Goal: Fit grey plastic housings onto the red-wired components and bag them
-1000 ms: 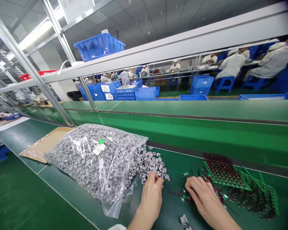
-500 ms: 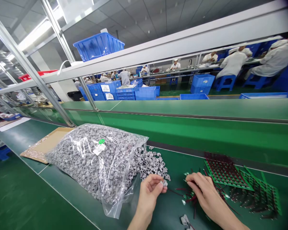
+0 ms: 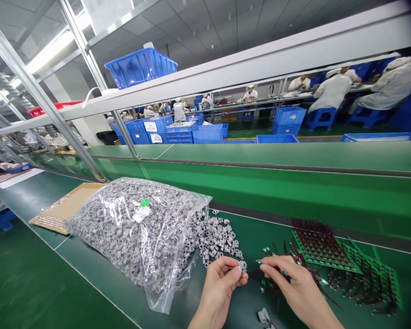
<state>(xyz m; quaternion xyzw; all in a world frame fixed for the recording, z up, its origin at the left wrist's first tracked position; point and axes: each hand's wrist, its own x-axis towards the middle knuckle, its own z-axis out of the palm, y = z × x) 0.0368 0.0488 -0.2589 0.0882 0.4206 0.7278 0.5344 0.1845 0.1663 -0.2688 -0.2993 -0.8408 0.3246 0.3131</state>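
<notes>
My left hand (image 3: 221, 283) pinches a small grey ring-shaped part (image 3: 242, 265) between thumb and fingertips, just off the table. My right hand (image 3: 291, 285) is closed on a thin dark wired piece (image 3: 264, 262), its tip close to the grey part. A clear plastic bag (image 3: 137, 230) full of grey parts lies to the left. Several loose grey parts (image 3: 215, 235) have spilled from its open mouth, just beyond my left hand. Small green boards with dark leads (image 3: 277, 274) are scattered under and around my right hand.
Green perforated panels (image 3: 332, 256) lie at the right. A flat cardboard sheet (image 3: 63, 205) sits behind the bag. A green conveyor belt (image 3: 294, 192) runs across beyond the table. Blue crates (image 3: 140, 66) stand on the overhead shelf. People in white work far behind.
My left hand picked a grey part from the loose pile and lifted it toward my right hand. My right hand lifted a wired piece from the scatter and moved left to meet it.
</notes>
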